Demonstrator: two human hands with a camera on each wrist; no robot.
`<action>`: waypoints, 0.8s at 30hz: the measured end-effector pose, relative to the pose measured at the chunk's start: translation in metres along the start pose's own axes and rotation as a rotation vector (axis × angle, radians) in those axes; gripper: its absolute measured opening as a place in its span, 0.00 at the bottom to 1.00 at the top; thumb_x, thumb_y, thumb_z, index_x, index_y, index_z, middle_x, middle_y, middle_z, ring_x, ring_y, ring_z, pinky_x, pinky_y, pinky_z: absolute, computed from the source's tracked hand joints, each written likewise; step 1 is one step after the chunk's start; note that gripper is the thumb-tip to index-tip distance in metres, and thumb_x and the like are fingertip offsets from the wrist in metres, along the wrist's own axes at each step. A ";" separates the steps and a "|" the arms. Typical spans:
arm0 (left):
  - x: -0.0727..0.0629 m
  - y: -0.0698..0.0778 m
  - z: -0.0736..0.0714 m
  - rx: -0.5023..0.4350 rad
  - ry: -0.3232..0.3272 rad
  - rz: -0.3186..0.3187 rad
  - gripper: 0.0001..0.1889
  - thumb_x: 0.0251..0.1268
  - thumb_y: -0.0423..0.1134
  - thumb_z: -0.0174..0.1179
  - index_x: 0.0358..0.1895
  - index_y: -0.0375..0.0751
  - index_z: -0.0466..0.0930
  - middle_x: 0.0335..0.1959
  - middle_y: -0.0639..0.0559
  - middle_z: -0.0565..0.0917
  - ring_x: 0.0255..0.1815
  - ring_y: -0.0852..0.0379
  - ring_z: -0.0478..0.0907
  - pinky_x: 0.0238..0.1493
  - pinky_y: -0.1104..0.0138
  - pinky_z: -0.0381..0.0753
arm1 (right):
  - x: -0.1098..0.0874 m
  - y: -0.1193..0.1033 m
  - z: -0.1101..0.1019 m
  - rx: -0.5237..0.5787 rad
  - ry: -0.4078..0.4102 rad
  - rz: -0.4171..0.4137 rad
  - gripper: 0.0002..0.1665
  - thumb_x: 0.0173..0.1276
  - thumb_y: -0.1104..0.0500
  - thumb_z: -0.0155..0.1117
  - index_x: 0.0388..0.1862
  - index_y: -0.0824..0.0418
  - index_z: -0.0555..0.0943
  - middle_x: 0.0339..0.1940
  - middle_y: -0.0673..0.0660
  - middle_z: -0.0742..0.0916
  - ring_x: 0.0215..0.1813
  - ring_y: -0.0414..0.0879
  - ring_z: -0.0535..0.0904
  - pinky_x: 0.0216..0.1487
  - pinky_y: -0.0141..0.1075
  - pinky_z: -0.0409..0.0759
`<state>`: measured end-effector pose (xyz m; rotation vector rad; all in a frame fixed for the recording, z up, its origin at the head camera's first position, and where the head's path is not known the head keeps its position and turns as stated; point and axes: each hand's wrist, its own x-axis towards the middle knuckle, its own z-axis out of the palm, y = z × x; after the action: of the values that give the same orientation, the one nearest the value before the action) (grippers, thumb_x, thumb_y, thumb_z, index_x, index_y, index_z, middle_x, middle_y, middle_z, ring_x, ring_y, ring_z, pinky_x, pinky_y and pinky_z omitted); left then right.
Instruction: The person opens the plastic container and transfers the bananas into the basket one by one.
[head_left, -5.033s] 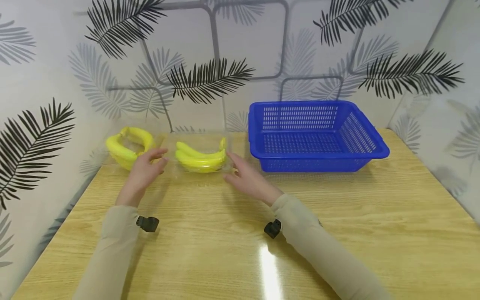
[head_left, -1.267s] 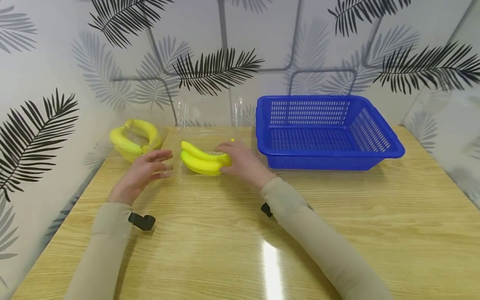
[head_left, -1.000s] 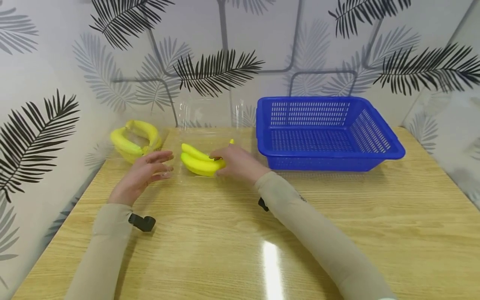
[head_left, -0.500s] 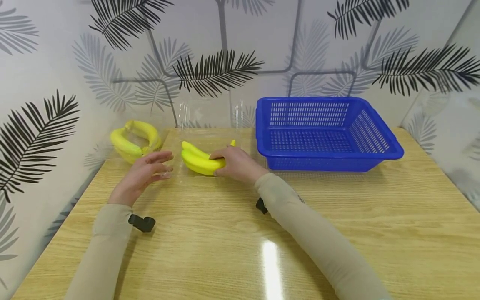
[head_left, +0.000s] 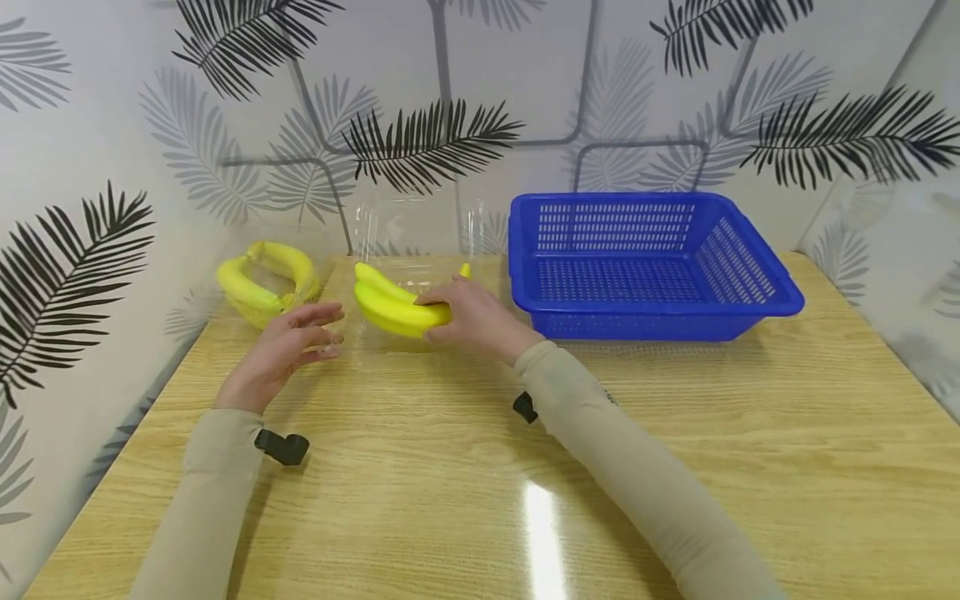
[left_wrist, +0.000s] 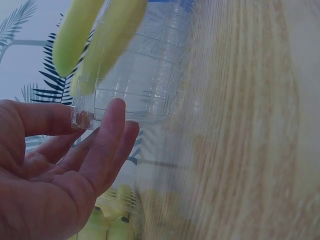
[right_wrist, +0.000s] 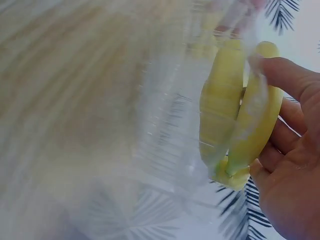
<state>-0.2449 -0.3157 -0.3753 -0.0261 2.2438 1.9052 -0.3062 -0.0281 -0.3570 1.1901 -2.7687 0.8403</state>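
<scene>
My right hand point(head_left: 480, 321) grips the right part of a bunch of yellow bananas point(head_left: 390, 312), thumb on the near side and fingers over the far side. The bunch is tilted, its left ends raised, over a clear plastic container point(left_wrist: 150, 75) with its lid point(head_left: 416, 225) standing up behind. In the right wrist view, the bananas point(right_wrist: 220, 100) show beside the container's see-through wall. My left hand point(head_left: 288, 346) stays at the container's left end. Its fingers point(left_wrist: 112, 115) are nearly straight and by the rim corner, apparently touching it.
Another clear container with a ring of bananas point(head_left: 240, 292) stands at the far left, beyond my left hand. A blue perforated basket point(head_left: 637, 310) stands to the right. The wooden table point(head_left: 405, 483) meets a leaf-patterned wall point(head_left: 525, 108) behind.
The container's lid has been swung up. My right hand has moved onto the bananas, taken hold, and raised them slightly. My left hand has stayed almost still over the last second.
</scene>
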 end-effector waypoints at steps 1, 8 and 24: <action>0.000 0.000 0.000 0.003 -0.001 0.000 0.31 0.73 0.27 0.46 0.77 0.36 0.52 0.76 0.40 0.57 0.67 0.38 0.64 0.60 0.60 0.78 | -0.001 -0.001 -0.003 0.001 0.008 -0.013 0.25 0.61 0.55 0.74 0.58 0.55 0.83 0.49 0.48 0.86 0.50 0.44 0.76 0.72 0.37 0.61; 0.000 0.000 0.001 0.002 -0.005 0.000 0.31 0.73 0.27 0.47 0.77 0.35 0.52 0.76 0.40 0.56 0.67 0.38 0.63 0.57 0.63 0.79 | -0.016 -0.009 -0.034 0.064 0.080 -0.043 0.24 0.62 0.57 0.73 0.57 0.57 0.82 0.49 0.49 0.84 0.50 0.45 0.76 0.68 0.32 0.63; 0.000 0.002 0.002 0.014 -0.010 0.007 0.31 0.73 0.27 0.47 0.77 0.34 0.52 0.76 0.38 0.56 0.63 0.43 0.68 0.57 0.64 0.79 | -0.077 0.032 -0.108 0.127 0.267 0.031 0.23 0.63 0.55 0.73 0.58 0.54 0.81 0.54 0.48 0.83 0.50 0.43 0.76 0.54 0.39 0.74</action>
<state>-0.2450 -0.3130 -0.3741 -0.0068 2.2538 1.8885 -0.2936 0.0936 -0.2959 0.9698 -2.5573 1.1029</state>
